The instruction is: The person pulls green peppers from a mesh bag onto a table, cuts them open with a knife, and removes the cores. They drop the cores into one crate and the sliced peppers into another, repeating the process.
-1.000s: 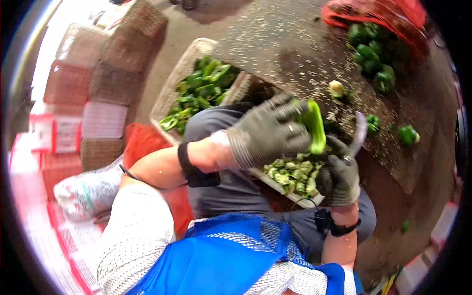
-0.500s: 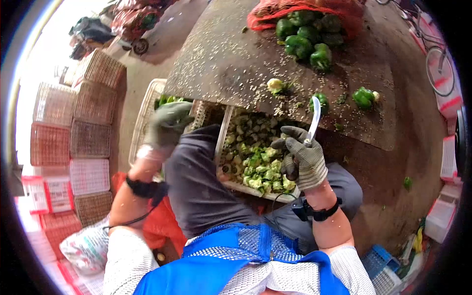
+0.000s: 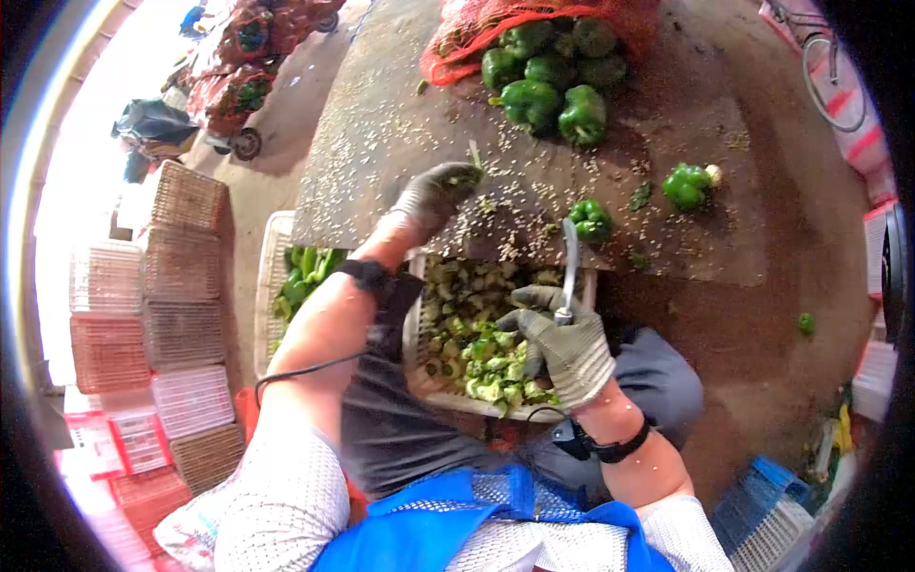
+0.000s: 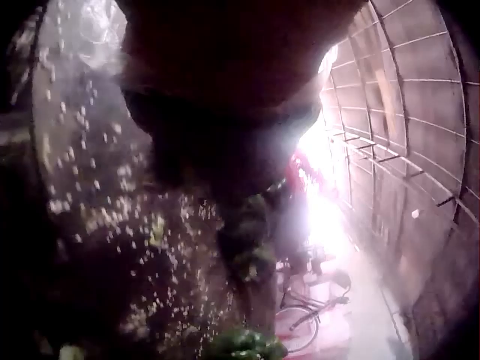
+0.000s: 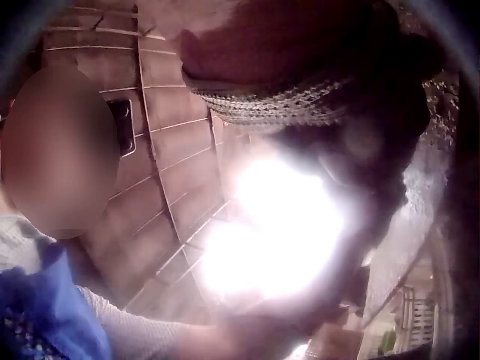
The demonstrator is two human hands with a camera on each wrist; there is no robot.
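My gloved left hand [image 3: 434,200] reaches over the seed-strewn board, fingers curled in around a pepper core. Only a pale sliver [image 3: 475,153] of it shows past the fingertips; the glove hides the rest. The gloved right hand [image 3: 564,348] grips a knife [image 3: 570,262] with its curved blade pointing up, above a crate [image 3: 412,334] of pale green pepper cores. A whole green pepper [image 3: 590,221] sits on the board just beyond the blade. Another pepper [image 3: 686,186] lies farther right. In both wrist views the hands are dark.
A red mesh bag [image 3: 457,43] spills several green peppers [image 3: 532,105] at the board's [image 3: 372,162] back. Left of my knee stands a crate [image 3: 267,286] of cut green pepper pieces. Stacked crates [image 3: 186,267] line the left side; a blue crate [image 3: 753,496] is at lower right.
The left hand carried a hollow pepper piece to the left crate, then swung back right onto the board, where the pale core lay. The right hand keeps the knife. The head view has shifted.
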